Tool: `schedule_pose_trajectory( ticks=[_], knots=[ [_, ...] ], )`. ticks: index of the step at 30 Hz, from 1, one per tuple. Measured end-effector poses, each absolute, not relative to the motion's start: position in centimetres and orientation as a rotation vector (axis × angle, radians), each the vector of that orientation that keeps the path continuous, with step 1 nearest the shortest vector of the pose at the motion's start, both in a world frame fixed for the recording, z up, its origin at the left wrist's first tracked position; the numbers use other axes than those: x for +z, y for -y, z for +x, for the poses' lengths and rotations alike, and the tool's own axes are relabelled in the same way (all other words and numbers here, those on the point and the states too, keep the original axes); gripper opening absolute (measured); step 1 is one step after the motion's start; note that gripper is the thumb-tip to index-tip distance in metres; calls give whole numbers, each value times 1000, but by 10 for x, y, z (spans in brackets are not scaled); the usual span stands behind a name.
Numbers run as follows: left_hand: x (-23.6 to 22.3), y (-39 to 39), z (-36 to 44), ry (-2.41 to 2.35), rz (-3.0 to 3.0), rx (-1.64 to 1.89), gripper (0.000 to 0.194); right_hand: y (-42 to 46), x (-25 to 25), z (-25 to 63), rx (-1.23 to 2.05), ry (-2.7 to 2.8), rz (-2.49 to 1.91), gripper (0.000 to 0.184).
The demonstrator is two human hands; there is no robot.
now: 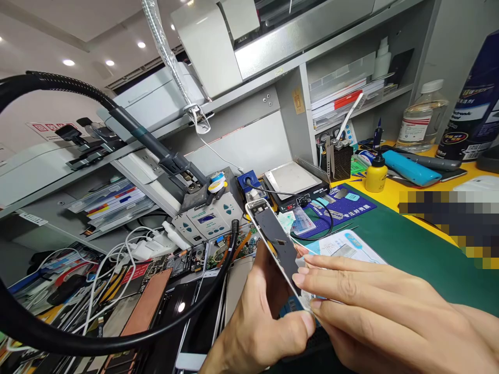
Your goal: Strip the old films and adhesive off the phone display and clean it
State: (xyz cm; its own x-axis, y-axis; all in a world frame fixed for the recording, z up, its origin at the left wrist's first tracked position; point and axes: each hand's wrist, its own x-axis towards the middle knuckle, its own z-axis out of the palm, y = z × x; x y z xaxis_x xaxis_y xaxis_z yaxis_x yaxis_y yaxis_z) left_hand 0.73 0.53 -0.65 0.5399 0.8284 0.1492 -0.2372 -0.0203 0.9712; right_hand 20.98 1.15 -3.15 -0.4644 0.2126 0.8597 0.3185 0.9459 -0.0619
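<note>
My left hand [263, 319] is closed around an opened phone [276, 240], its thumb along the bottom edge. The phone is tilted, with a white rim and a dark inner side. A small yellowish strip shows partway along it. My right hand [374, 301] comes from the right, fingers together, and its fingertips cover the phone's lower end. Something pale and translucent shows at these fingertips; I cannot make out what it is. The right thumb is hidden. Behind the right fingers, a white and blue printed card [345, 244] lies on the green mat [424, 259].
A hot air station [208, 218] stands behind the phone, its black hose [156, 340] looping across the left foreground. Phone parts [146, 301] crowd the left side. A heating plate [292, 179], a yellow bottle [376, 174] and a clear bottle [423, 117] stand farther back.
</note>
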Motion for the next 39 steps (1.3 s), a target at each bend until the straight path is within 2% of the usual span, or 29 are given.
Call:
schedule_pose_trajectory(
  ticks=[5,11,16,24,29,32,36,39],
  knots=[
    [-5,-9,8,-501,1294,979,59,-16,-28,211,-112,2087,-369,14],
    [-9,-10,6,-632,1205,1042,40,-14,-20,208,53,2019,-398,21],
    [-12,-11,5,-669,1139,1078,31,-13,-7,212,195,2033,-376,36],
    [-9,-9,8,-694,1081,1101,34,-12,-8,213,231,2080,-400,32],
    [-6,-7,4,-593,1120,1064,62,-14,-13,212,191,1882,-559,24],
    [-5,-5,1,-586,1160,961,73,-18,-12,212,427,1724,-783,14],
    [-2,-3,3,-574,1205,914,81,-24,-13,211,1013,1668,-884,24],
    [-1,-3,5,-567,1221,900,83,-26,-15,213,1260,1612,-789,22]
  ],
)
